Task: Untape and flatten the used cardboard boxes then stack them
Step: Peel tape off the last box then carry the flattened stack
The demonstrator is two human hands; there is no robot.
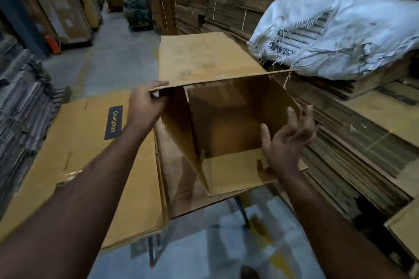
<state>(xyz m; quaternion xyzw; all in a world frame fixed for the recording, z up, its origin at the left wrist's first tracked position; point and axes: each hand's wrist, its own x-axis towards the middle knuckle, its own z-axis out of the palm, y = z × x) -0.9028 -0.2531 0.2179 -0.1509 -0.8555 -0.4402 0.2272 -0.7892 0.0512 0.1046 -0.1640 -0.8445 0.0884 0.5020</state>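
Torn white woven sack [340,29] at upper right, frayed threads hanging off its edge. Red extinguisher-like cylinder [51,44] on grey concrete floor [118,52], left of the aisle. Dark green netted bundle [136,9] at the aisle's far end, top centre. Thin metal legs [242,213] at lower centre. Yellow marks [260,229] on the floor below.

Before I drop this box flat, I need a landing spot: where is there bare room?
Bare floor runs up the aisle, between the flattened box and the far stacks. Right of the open box is crowded: cardboard piles and a torn sack.
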